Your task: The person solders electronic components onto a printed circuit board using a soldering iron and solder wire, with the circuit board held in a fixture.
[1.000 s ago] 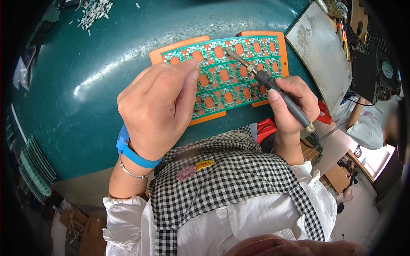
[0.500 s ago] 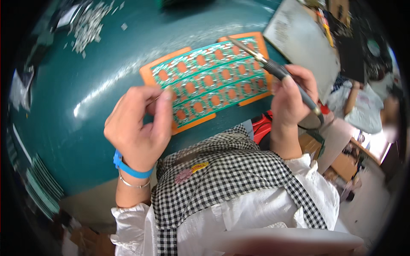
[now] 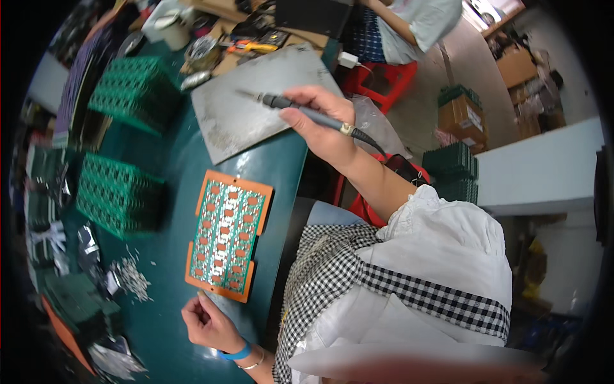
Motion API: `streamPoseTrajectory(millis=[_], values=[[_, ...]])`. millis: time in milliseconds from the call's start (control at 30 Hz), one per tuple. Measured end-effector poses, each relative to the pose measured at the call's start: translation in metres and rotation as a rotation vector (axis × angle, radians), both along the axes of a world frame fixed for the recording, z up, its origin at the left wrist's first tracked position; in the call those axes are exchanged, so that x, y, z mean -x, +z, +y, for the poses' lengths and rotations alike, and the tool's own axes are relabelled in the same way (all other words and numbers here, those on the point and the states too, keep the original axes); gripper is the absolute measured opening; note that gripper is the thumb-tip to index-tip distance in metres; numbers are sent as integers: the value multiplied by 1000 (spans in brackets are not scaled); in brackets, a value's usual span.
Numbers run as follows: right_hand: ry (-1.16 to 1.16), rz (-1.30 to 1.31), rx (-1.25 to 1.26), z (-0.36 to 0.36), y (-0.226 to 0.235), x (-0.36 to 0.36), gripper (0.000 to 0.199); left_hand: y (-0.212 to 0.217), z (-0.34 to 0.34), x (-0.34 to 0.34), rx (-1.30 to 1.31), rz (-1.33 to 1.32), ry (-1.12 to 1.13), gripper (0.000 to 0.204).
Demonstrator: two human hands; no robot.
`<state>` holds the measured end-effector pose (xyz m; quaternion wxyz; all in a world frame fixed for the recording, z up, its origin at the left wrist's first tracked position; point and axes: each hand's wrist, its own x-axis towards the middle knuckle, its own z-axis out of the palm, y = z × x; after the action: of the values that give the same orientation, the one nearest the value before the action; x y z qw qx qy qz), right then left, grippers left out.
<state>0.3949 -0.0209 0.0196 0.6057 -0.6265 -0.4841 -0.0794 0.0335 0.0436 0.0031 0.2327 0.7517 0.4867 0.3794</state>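
Note:
My right hand (image 3: 323,125) is closed around a soldering iron (image 3: 304,110) with a dark grey grip. The iron's slim tip hangs over a worn grey metal plate (image 3: 256,121). On the green table, a green circuit board panel (image 3: 222,249) with rows of small shiny parts lies in an orange holder (image 3: 265,189). Orange patches show through the panel. My left hand (image 3: 211,325) is beside the holder's near left end, thumb and fingers pinched together. Whatever the pinch holds, if anything, is too small to make out.
Two stacks of green panels (image 3: 118,192) stand at the left. Small pale pieces (image 3: 133,278) lie scattered near clear bags. Beyond the plate are a yellow-handled tool (image 3: 261,47) and a tape roll. A co-worker (image 3: 409,29) sits by a red stool (image 3: 384,86).
My view has turned to the right. The iron has gone from above the board to over the metal plate. My left hand has moved off the board to beside its holder, still pinched.

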Motion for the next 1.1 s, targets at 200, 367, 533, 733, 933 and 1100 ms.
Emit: streamPoseTrajectory(millis=[200, 367, 533, 733, 933, 1100], values=[[-278, 259, -248, -39, -16, -61, 50, 0, -8, 3, -70, 67, -40, 15], [-502, 363, -230, -62, -58, -127, 37, -2, -7, 16, -58, 171, -36, 15], [-789, 294, -142, -65, -115, -201, 19, -17, -22, 28, -12, 168, 20, 13], [-913, 225, -123, -44, -144, -235, 35, -41, -43, 36, -37, 191, 133, 13], [-979, 151, -132, -29, -117, -252, 34, -55, -46, 36, -37, 198, 195, 14], [-937, 190, -141, -23, -109, -262, 32, -51, -49, 28, -62, 211, 259, 15]])
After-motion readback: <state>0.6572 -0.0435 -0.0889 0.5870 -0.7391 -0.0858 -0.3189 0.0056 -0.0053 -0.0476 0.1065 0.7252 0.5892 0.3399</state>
